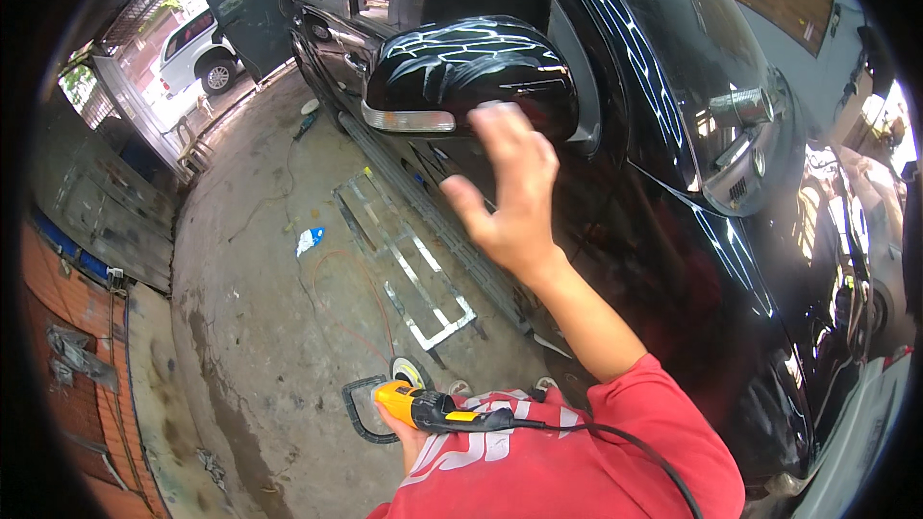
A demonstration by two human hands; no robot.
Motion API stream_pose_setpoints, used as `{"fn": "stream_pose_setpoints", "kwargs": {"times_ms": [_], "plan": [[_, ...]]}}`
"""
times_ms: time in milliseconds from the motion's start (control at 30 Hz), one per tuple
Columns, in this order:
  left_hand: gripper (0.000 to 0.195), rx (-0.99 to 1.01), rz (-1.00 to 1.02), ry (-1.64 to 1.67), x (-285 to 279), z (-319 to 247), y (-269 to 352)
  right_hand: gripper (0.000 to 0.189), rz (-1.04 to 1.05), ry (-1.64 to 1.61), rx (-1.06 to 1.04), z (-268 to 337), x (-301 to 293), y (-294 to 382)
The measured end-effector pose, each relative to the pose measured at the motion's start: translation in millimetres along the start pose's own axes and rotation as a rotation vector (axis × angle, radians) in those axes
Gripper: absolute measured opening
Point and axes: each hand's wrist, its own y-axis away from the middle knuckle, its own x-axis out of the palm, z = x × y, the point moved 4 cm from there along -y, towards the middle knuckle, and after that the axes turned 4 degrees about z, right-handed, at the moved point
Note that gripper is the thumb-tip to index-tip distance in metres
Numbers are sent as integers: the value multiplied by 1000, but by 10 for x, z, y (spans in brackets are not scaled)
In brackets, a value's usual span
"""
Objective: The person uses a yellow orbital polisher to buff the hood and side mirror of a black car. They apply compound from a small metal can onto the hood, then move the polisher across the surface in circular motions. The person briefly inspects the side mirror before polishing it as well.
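Observation:
A yellow-and-black corded power polisher (422,404) is in my left hand (405,436), held against the front of my red shirt. Its D-shaped black handle (353,411) sticks out to the left, and its round pad (408,372) faces away from me. Most of my left hand is hidden behind the tool. My right hand (515,209) is raised, blurred, thumb and fingers apart, with nothing seen in it. Its fingertips overlap the lower edge of a glossy black car side mirror (476,72); contact cannot be told. Pale smears mark the mirror housing above a clear turn-signal lens (407,117).
The black vehicle's body (692,259) fills the right side. A metal frame stand (425,281) stands on the concrete floor beside the running board (433,223). A blue-and-white packet (310,240), an orange cord (315,274) and another power tool (306,119) lie farther left.

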Motion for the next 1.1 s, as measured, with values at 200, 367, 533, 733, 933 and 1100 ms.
{"fn": "stream_pose_setpoints", "kwargs": {"times_ms": [200,367,533,733,933,1100], "plan": [[79,-74,38,-466,728,721,-194,113,-213,69,-61,-221,-672,46],[81,-80,92,-457,960,967,-288,112,-287,-5,44,-368,-888,24],[80,-158,82,-146,665,755,-218,113,-151,-18,-17,-245,-658,-19],[89,-94,-135,37,19,197,93,115,86,-22,10,-67,-268,-60],[89,-52,-155,21,-72,50,154,115,133,-25,14,-55,-185,-104],[90,-67,10,-121,369,305,77,115,5,-32,-14,-135,-447,-36]]}}
